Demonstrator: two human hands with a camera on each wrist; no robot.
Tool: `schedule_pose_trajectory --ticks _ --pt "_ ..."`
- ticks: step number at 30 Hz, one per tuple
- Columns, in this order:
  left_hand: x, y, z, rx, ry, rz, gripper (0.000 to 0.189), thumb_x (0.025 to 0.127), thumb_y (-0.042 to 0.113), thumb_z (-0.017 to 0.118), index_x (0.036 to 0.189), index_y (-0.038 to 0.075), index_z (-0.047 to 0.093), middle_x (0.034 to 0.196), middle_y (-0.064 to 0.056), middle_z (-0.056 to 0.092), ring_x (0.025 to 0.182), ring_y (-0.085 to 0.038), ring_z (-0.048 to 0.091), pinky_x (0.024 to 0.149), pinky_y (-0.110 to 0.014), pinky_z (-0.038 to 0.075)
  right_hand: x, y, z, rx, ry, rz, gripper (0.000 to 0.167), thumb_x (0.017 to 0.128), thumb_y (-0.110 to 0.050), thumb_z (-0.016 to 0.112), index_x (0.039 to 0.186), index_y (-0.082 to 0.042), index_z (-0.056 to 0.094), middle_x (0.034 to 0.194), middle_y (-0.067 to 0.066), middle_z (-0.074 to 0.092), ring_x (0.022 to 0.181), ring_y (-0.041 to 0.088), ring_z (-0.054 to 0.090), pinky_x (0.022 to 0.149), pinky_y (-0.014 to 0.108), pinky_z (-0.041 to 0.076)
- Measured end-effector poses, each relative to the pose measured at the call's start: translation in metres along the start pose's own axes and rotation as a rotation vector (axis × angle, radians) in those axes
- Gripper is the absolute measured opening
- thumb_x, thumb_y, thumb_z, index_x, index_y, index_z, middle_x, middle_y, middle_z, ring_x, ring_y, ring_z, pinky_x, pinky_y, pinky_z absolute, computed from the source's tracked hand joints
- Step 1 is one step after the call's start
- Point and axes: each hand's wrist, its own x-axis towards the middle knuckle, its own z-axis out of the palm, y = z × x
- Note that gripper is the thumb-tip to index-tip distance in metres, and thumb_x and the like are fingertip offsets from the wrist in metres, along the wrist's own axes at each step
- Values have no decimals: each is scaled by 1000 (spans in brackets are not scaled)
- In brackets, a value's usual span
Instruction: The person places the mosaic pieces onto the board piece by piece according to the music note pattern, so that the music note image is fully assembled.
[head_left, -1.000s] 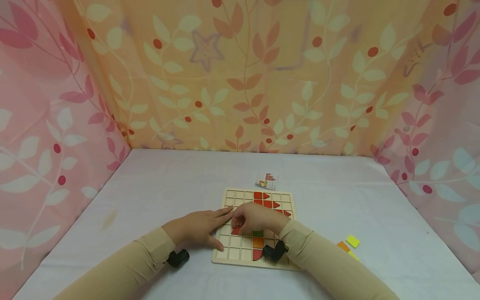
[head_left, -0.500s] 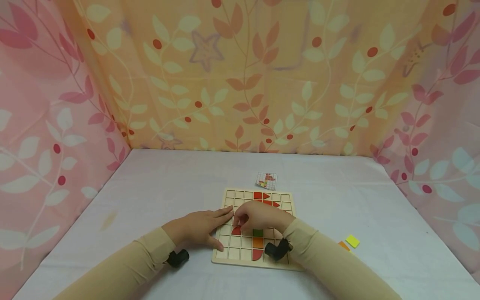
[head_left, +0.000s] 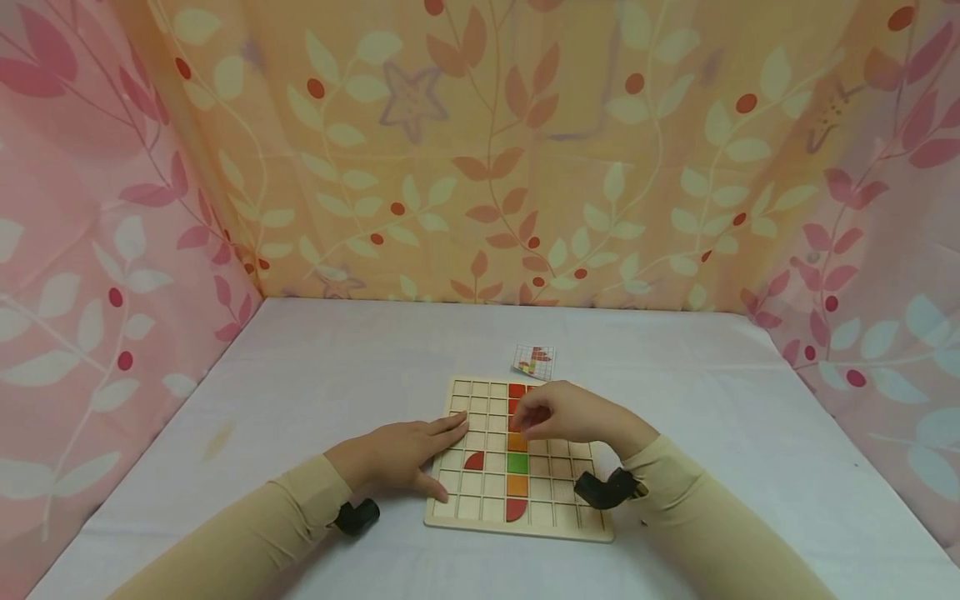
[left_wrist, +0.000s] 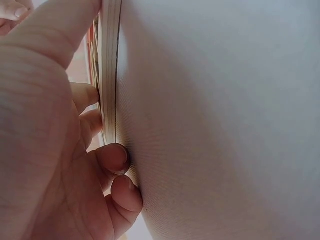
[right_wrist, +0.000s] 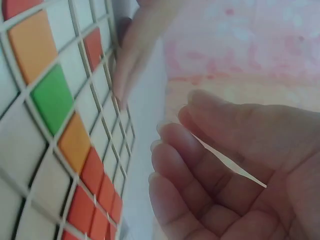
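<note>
A wooden grid board (head_left: 465,483) lies on the table. My left hand (head_left: 397,454) rests along its left side, thumb and fingers spread; in the left wrist view the thumb and fingertips touch the board's edge (left_wrist: 110,65). Over the upper middle of the board hovers my right hand (head_left: 570,412), fingers loosely bent, nothing between them in the right wrist view. A red quarter-round tile (head_left: 475,461) sits alone in a left-hand cell. One column holds a green square tile (head_left: 517,463), an orange square tile (head_left: 517,485) and another red quarter-round tile (head_left: 516,509), with red tiles (right_wrist: 92,170) farther up.
Behind the board lies a small card (head_left: 535,361) printed with a coloured grid pattern. Black wrist cameras (head_left: 606,489) hang below both forearms. A floral curtain (head_left: 480,150) closes off the back and sides of the white-covered table (head_left: 360,350).
My right hand has left the red quarter-round tile in its cell and moved up and right. Its sleeve now covers the loose yellow and orange tiles. The left hand stays put.
</note>
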Motion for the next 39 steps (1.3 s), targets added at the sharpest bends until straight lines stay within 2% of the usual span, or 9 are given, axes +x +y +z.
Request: schedule_pose_trajectory --ticks 5,11,17,21,29,35,39 --pt "0 1 0 0 2 1 102 67 79 43 148 27 9 153 9 4 135 -18 26 103 -39 31 -27 12 -12 42 38 37 10 85 -13 65 93 -8 68 85 -3 64 76 11 59 69 25 49" --pt "-1 1 1 -3 6 1 100 67 80 41 148 29 8 153 11 2 135 -17 25 103 -40 31 -61 30 -24 40 79 115 9 84 -11 65 93 -9 67 84 -1 62 77 13 56 67 25 48" --pt "-1 0 0 1 11 8 99 67 80 40 147 30 9 153 11 3 136 -17 24 103 -40 31 -94 48 -29 62 90 219 10 84 -11 65 94 -9 67 84 3 62 77 17 54 66 24 48" --pt "-1 0 0 -1 13 9 99 67 80 40 147 30 9 153 11 3 136 -17 24 103 -41 31 -113 58 -30 74 90 246 11 84 -11 65 94 -8 66 89 6 63 78 17 55 70 22 49" --pt "-2 1 0 -5 14 8 99 68 79 41 147 30 9 153 12 2 136 -17 24 103 -41 31 -137 72 -24 123 81 351 13 81 -12 68 93 -9 65 82 5 59 78 20 51 66 23 49" --pt "-2 1 1 -8 12 9 99 68 79 41 147 30 9 153 12 1 136 -16 22 103 -41 30 -149 79 -16 98 63 418 16 76 -12 72 91 -12 64 76 3 54 75 19 48 61 24 45" --pt "-2 0 2 -5 19 10 99 68 80 41 147 30 10 153 12 3 136 -16 23 103 -41 31 -153 86 -12 99 24 406 20 76 -11 72 93 -14 64 75 3 52 72 17 48 58 24 42"
